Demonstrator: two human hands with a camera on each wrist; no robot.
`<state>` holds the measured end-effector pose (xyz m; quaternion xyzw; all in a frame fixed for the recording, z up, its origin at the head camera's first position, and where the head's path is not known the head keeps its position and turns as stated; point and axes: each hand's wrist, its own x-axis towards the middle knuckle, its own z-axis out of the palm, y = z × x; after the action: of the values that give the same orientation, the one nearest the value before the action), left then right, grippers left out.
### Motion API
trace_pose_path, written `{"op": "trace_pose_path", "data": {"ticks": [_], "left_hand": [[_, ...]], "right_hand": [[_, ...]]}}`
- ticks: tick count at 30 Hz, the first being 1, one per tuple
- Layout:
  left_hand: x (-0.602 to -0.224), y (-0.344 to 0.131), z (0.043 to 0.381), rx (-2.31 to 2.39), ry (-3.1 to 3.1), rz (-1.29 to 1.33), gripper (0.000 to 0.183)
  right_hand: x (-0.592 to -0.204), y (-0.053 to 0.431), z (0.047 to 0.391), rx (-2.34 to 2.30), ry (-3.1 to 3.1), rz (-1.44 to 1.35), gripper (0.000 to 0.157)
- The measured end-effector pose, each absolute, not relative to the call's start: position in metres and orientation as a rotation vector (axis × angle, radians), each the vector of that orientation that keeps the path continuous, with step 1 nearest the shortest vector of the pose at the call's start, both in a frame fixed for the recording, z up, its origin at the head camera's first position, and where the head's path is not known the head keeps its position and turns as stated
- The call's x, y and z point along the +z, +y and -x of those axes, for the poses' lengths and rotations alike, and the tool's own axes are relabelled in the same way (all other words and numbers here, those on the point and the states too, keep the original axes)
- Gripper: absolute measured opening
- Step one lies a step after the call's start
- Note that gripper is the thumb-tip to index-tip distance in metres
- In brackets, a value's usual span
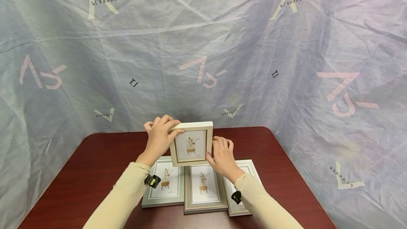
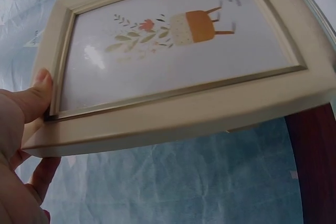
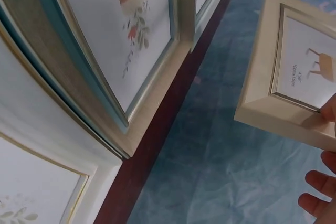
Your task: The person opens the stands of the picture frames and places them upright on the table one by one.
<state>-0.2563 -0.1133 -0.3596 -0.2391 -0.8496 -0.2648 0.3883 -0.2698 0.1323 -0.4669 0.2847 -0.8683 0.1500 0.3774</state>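
A cream picture frame with a potted-plant print is held up above the table, tilted slightly. My left hand pinches its upper left corner; in the left wrist view the thumb lies on the front and the other fingers are behind. At its right edge, my right hand grips with the thumb on the front face, while the other fingers are bent and partly apart from it in the right wrist view. Below lie a pale grey-green frame, a beige-brown frame and a white frame.
The three frames lie side by side on a dark red table, close to its near edge. My right forearm partly covers the white one. A wrinkled grey-blue cloth with printed letters hangs behind and around the table.
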Motion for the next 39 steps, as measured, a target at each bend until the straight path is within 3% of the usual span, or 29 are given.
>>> {"op": "trace_pose_path", "data": {"ticks": [24, 39], "left_hand": [[-0.374, -0.091, 0.313, -0.667, -2.143, 0.563, 0.027], [-0.41, -0.076, 0.342, -0.657, -2.258, 0.518, 0.026]], "right_hand": [[-0.471, 0.131, 0.318, 0.34, -2.288, -0.521, 0.031], [-0.497, 0.142, 0.337, 0.358, -2.466, -0.387, 0.035]]}}
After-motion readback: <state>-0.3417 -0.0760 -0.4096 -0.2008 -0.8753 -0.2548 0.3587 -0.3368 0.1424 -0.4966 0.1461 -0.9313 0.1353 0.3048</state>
